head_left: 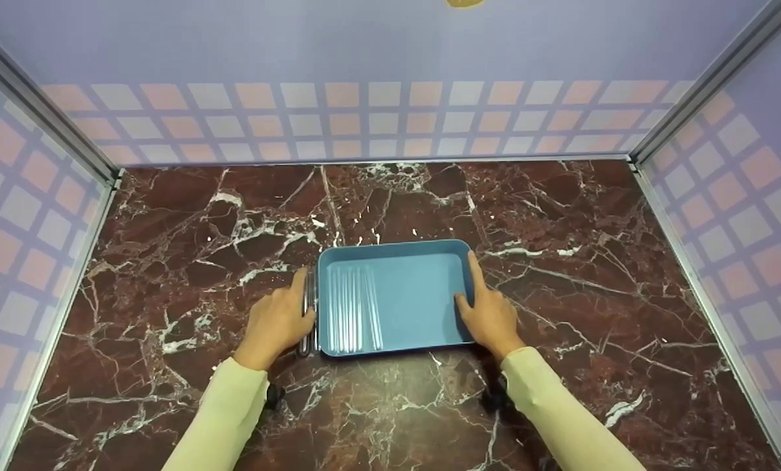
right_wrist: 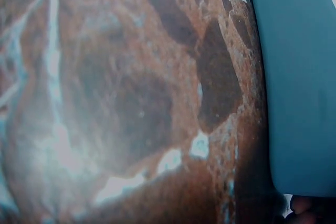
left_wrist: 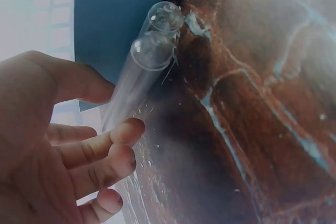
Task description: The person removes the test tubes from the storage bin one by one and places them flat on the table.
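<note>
A shallow blue tray (head_left: 423, 294) lies on the marbled table, with several clear tubes (head_left: 348, 307) side by side in its left part. Along the tray's left outer side are two more clear plastic tubes (left_wrist: 152, 51), their round ends facing the left wrist camera. My left hand (head_left: 276, 320) is beside these outer tubes, thumb toward the tray and fingers loosely bent around the nearer tube. My right hand (head_left: 492, 317) grips the tray's right wall, thumb over the rim and index finger stretched along the outside. Only fingertips and tray show in the right wrist view.
Dark red marbled tabletop (head_left: 593, 294) with white veins surrounds the tray. A lilac back wall (head_left: 390, 52) with pink and white squares closes off the far edge, and similar side walls stand left and right.
</note>
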`<state>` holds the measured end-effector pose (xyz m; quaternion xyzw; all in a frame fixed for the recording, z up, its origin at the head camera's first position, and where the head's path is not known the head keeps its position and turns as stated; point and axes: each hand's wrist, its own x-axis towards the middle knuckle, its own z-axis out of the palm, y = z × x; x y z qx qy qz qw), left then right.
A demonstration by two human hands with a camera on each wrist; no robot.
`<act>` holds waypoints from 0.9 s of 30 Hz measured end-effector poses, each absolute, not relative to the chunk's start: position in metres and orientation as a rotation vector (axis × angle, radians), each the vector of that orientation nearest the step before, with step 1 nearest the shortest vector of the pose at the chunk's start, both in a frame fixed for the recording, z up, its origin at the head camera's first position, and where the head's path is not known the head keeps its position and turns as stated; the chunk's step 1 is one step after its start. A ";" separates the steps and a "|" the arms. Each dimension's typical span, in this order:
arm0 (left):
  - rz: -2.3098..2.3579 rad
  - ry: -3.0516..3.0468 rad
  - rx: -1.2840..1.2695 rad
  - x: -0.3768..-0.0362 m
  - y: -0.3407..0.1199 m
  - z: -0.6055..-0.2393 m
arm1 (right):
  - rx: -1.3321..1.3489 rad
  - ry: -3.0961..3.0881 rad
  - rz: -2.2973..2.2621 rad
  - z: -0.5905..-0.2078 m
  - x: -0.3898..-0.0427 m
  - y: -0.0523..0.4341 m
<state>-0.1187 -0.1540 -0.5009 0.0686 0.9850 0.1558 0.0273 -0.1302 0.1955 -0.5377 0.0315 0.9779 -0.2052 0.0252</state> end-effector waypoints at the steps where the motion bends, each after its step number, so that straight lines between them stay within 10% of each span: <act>1: 0.479 3.034 0.205 -0.119 -0.154 -0.501 | 0.099 3.022 -0.635 -0.537 -0.130 0.195; 27: 0.513 2.998 0.198 -0.122 -0.152 -0.502 | 0.114 3.000 -0.626 -0.536 -0.131 0.195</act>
